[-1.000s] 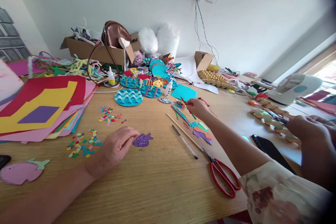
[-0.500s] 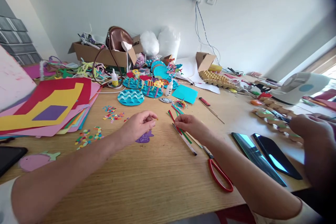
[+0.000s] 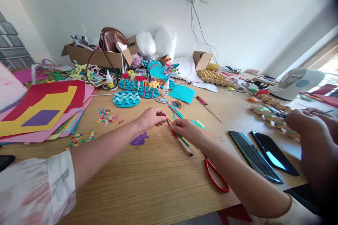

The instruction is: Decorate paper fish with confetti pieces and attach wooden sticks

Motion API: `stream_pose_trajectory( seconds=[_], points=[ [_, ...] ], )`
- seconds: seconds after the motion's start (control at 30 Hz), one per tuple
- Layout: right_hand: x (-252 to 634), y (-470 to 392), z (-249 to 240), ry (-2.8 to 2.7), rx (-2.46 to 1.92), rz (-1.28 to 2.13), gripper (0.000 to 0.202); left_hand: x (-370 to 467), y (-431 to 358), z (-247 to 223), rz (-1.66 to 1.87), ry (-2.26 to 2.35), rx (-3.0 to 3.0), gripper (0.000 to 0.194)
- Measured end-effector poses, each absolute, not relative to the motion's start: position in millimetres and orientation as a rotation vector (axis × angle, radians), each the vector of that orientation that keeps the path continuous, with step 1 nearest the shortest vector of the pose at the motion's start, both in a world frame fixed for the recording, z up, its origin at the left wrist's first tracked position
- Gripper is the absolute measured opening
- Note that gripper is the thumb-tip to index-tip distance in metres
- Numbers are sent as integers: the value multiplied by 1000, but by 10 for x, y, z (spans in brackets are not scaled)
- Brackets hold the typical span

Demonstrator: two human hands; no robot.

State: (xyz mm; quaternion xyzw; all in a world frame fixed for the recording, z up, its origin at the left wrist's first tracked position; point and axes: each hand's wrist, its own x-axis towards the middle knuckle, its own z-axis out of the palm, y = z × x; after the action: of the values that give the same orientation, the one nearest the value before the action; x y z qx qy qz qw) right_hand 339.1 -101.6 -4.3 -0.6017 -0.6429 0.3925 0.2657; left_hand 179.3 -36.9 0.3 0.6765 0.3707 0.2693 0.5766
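Observation:
My left hand (image 3: 153,119) is closed in a pinch at the upper end of a narrow red strip (image 3: 167,121). Close beside it, my right hand (image 3: 183,128) pinches the same strip lower down. Under and around the right hand lie a pen (image 3: 185,147) and a green strip (image 3: 182,139). More coloured strips (image 3: 176,111) fan out just beyond the fingers. A purple fish-shaped cutout (image 3: 139,139) rests on the table below my left wrist. Red-handled scissors (image 3: 217,179) lie beneath my right forearm, their blades mostly hidden.
Coloured sheets (image 3: 52,105) are stacked at left, near small paper bits (image 3: 109,119). Blue wavy discs (image 3: 126,99) and a glue bottle (image 3: 165,88) stand farther back. Two phones (image 3: 274,153) lie at right, beside another person's hand (image 3: 307,124).
My left hand has moved right, up to my right hand, and both now pinch the red strip. The view has shifted slightly to the right.

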Motion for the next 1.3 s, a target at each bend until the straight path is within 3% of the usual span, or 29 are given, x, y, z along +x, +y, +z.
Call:
stream_pose_trajectory(
  seconds=[0.17,0.5,0.7,1.1,1.3],
  points=[
    [3463,-969,-87,-1615,-1631,1101,22,1946,-225,-36,626,870,1595,7],
    [3632,-1043,-63,-1361,-1710,1184,3,2212,36,-194,668,963,1700,14],
    [3729,-1039,-89,-1353,-1866,1046,13,2349,80,-163,701,953,1843,11],
    [3906,-1038,34,-1376,-1904,512,12,2456,108,360,855,851,2018,6],
    [3645,-1275,225,-1214,-1622,912,21,2109,-60,325,715,901,1792,36]
  ],
)
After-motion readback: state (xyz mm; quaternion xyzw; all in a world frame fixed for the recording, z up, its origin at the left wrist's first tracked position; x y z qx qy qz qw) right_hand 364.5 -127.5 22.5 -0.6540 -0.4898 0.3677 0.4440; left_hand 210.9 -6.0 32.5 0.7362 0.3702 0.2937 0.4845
